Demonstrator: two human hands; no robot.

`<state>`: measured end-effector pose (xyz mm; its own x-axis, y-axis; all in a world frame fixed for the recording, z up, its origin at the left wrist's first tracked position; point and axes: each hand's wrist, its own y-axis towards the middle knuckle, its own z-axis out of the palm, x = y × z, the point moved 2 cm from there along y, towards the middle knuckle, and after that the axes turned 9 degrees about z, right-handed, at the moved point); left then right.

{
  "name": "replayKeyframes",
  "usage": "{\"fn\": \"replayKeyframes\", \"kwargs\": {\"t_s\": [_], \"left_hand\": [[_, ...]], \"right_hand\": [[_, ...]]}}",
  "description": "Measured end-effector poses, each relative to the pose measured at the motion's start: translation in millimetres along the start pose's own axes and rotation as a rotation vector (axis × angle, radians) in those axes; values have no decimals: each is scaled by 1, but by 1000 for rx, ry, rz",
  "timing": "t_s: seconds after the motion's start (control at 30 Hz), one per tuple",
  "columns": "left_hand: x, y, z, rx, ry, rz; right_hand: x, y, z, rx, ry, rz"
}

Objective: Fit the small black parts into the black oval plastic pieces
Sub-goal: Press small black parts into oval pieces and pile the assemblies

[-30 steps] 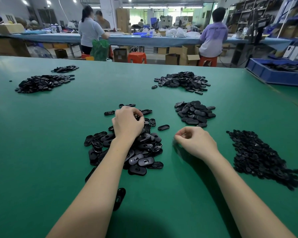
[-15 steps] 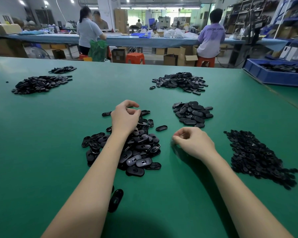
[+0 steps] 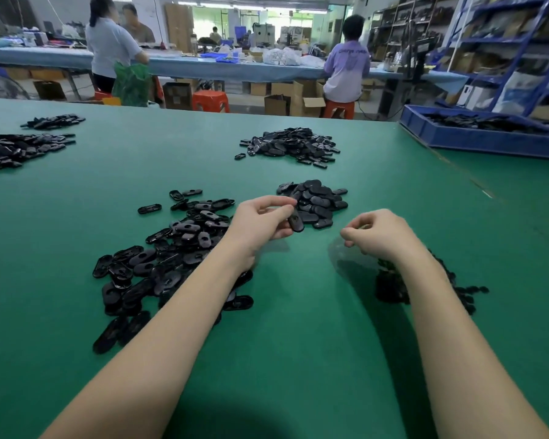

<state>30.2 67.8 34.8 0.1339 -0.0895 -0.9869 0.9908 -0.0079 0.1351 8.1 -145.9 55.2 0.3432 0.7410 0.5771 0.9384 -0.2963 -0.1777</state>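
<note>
Green tabletop [image 3: 298, 359], work in hand — items as they stand:

Left hand [image 3: 260, 221]: lifted just above the cloth, fingers and thumb curled round one black oval piece [image 3: 295, 221], its far end tipped toward the right hand, presumably so its opening is offered for fitting.

Right hand [image 3: 377, 234]: fingers curled in, tips drawn together as if pinching a small part; whether it holds anything I cannot tell (nothing dark shows between the fingertips).

Near-left heap of open oval pieces [image 3: 159, 264]: loose, slots showing — judged the unfitted stock, kept beside the left arm for easy picking.

Small black parts [image 3: 393, 286]: a dark scatter under and beside the right forearm, close to the hand that would feed them.

Stacked ovals [image 3: 314, 201]: a tidier mound just beyond both hands, likely finished pieces.

Further heaps: mid-far pile [image 3: 292, 145] and far-left pile [image 3: 16, 148], well apart from the work.

Blue tray [image 3: 488, 141]: far right, holding more dark parts.
</note>
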Motion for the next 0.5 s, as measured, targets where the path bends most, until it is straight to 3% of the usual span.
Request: {"fn": "replayKeyframes", "kwargs": {"t_s": [0.2, 0.5], "left_hand": [[11, -15, 33, 121, -77, -101], [17, -22, 36, 107, -143, -142]], "right_hand": [[-33, 1, -35, -42, -173, 116], [-39, -6, -39, -45, -266, 223]]}}
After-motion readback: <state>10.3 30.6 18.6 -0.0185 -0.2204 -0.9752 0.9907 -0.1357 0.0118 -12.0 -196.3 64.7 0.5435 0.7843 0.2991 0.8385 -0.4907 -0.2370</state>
